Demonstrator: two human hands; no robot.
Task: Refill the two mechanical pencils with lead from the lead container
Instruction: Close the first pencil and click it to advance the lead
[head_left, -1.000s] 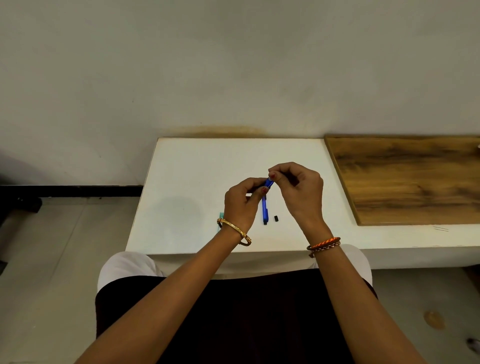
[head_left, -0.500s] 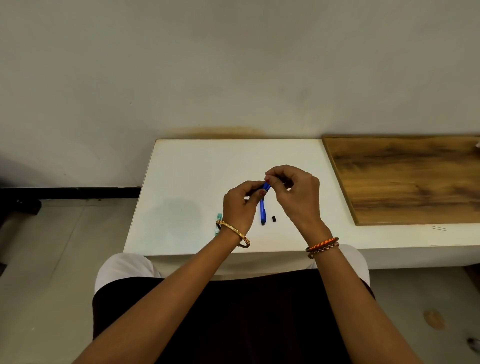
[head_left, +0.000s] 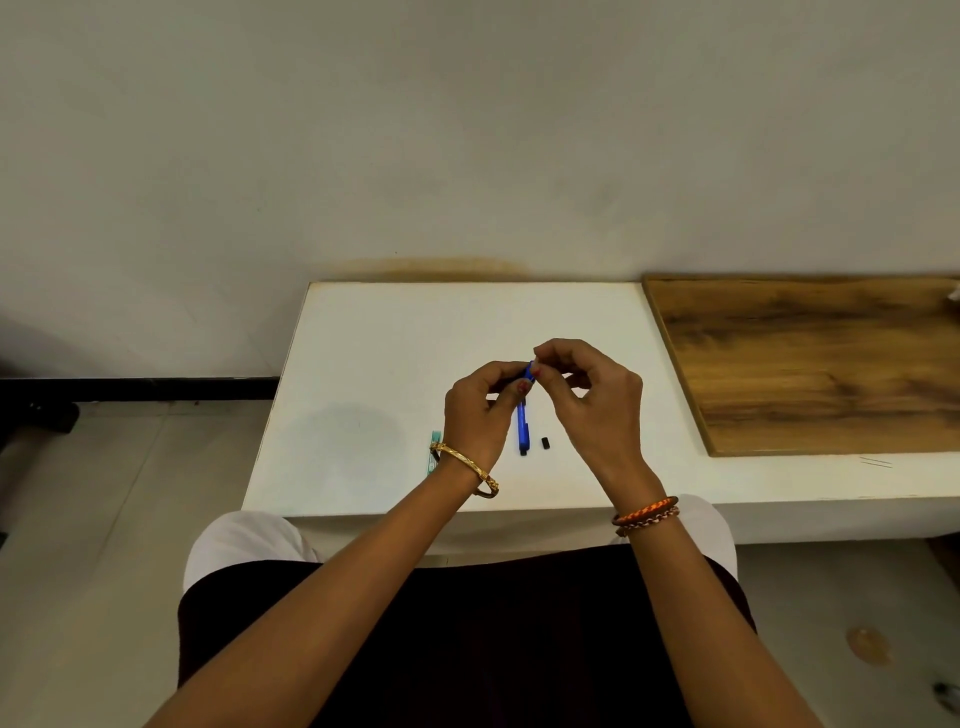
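At frame centre, the left hand (head_left: 480, 410) is gripping a blue mechanical pencil (head_left: 523, 421) above the white table (head_left: 374, 364), while the right hand (head_left: 592, 400) is pinching fingertips together at its top end.

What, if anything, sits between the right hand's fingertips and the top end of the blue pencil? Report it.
Nothing visible does. The left hand holds the blue pencil upright by its upper part, and the right hand pinches right at its top end. Whether a lead is between those fingertips is too small to tell. The small black cap lies apart on the white table.
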